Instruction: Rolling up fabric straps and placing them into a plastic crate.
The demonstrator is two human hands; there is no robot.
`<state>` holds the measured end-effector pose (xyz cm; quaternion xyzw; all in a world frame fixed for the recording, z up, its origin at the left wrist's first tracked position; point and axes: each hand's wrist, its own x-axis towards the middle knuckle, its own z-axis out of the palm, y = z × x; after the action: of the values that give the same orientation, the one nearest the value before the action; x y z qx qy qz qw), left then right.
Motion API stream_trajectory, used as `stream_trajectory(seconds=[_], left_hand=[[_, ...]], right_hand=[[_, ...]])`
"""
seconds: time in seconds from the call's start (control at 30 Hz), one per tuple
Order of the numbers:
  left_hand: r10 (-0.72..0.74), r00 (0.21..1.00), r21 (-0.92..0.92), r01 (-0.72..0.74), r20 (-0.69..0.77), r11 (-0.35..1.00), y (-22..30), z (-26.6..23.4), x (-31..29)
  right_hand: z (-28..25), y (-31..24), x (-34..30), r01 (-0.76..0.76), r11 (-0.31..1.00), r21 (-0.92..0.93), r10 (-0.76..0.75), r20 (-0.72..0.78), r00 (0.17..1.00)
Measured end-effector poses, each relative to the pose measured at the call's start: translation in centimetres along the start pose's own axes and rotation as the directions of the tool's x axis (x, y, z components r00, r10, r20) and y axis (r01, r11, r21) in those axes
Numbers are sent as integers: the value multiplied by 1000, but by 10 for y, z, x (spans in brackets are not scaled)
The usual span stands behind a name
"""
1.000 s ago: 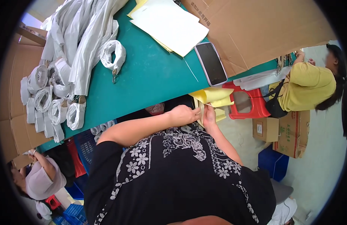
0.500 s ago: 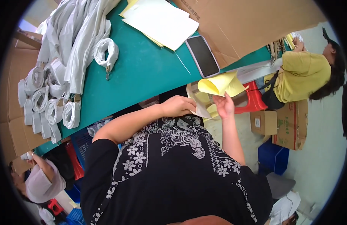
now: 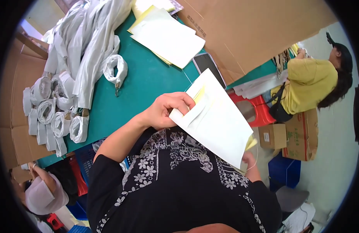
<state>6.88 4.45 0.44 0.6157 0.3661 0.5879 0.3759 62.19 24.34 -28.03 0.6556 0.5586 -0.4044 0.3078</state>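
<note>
A white paper sheet with yellow showing at its edges is spread at a slant in front of my chest. My left hand is closed on its left edge, fingers curled over a creased part. My right hand is at the lower right corner, partly hidden behind the paper, with its visible fingers bent against it. Beside that hand a yellow edge sticks out, and a thin pale strand loops down. Beyond the sheet, a phone in a pale case lies on the table, partly covered by the paper.
On the green table are a stack of white and yellow sheets, flat cardboard and white strap bundles. Several rolled straps are at the left. A person in yellow is at the right, near a red stool.
The sheet has risen and opened out, its white face now showing instead of the curled yellow side. My left hand has moved left and up; my right hand has dropped lower behind the paper.
</note>
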Motion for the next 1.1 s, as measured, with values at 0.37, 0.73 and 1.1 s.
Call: stream_trajectory(seconds=[0.37, 0.73, 1.1], left_hand=[[64, 997, 89, -60, -44, 994, 9, -71, 10], [240, 653, 456, 181, -718, 871, 73, -199, -31], [295, 621, 687, 667, -727, 289, 34, -126, -120]], right_hand=[[-88, -351, -238, 579, 522, 626, -842, 273, 465], [-121, -612, -198, 987, 102, -122, -969, -237, 70], [-125, -683, -171, 553, 224, -803, -950, -307, -61]])
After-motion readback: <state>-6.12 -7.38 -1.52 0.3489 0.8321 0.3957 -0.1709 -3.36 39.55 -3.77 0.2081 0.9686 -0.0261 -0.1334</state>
